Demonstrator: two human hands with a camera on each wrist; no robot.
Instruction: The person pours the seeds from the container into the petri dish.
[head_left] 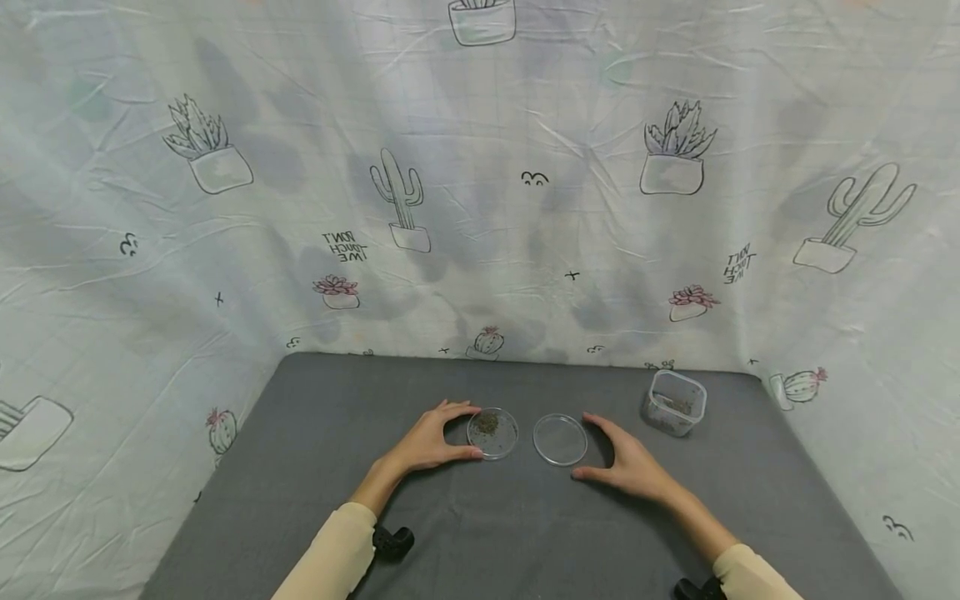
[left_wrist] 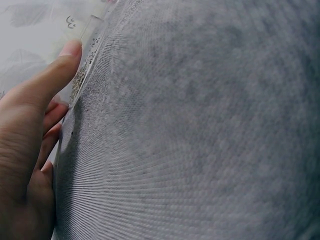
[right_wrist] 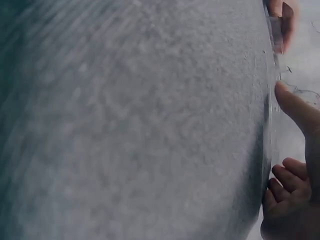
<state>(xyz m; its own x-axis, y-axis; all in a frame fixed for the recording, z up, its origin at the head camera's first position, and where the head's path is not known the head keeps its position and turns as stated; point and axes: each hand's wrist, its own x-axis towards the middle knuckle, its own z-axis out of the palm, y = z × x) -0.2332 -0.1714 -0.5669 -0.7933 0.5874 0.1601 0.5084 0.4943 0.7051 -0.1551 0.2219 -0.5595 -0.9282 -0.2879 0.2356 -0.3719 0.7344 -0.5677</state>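
A clear round petri dish point(head_left: 504, 435) holding a small heap of dried greenish-brown bits point(head_left: 487, 423) lies on the grey cloth. My left hand point(head_left: 429, 439) grips it from the left, thumb at the near rim and forefinger at the far rim. In the left wrist view the dried bits point(left_wrist: 80, 82) show beyond the thumb. Right of this dish lies a second clear round dish or lid point(head_left: 560, 442) with nothing visible inside. Around its right side my right hand point(head_left: 632, 462) is spread, thumb and forefinger close to the rim; contact is hard to tell.
A clear square plastic tub point(head_left: 675, 404) with more dried bits stands at the back right, beyond the right hand. Grey cloth point(head_left: 480, 533) covers the table. A white printed curtain point(head_left: 480, 208) hangs behind and along both sides.
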